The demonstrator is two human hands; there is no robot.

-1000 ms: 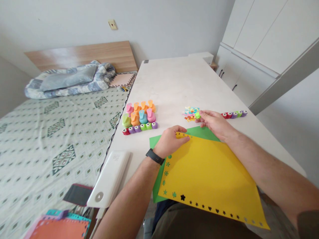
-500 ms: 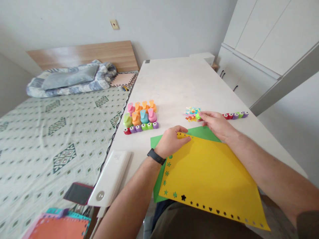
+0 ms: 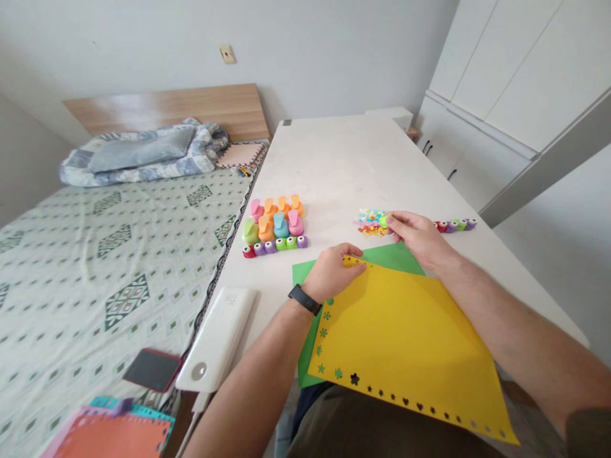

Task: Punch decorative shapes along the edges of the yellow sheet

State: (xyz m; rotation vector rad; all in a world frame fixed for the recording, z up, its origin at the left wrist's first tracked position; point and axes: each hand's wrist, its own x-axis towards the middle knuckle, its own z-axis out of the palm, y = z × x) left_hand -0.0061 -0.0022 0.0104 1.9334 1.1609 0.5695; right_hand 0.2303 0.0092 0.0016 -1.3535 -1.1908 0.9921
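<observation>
My left hand (image 3: 337, 270) pinches the far left edge of a yellow sheet of paper (image 3: 405, 337), which has small shapes punched along its left, near and far edges. Under it lies a green sheet (image 3: 396, 256), partly covered. In the fingers of my right hand (image 3: 417, 235) is a small lime-green craft punch (image 3: 384, 221), held above a pile of colourful paper cutouts (image 3: 370, 219). To the left stand several larger lever punches (image 3: 280, 224) in orange, pink, blue and green, with a row of small punches (image 3: 280, 244) before them.
Another row of small punches (image 3: 456, 226) runs to the right, partly behind my right hand. A white power bank (image 3: 219, 340) with a cable lies at the table's left edge. On the bed side are a dark phone-like device (image 3: 153, 369) and punched coloured sheets (image 3: 114, 436).
The view has shifted slightly. My right hand still holds the green punch by the cutouts, and my left hand keeps its grip on the yellow sheet.
</observation>
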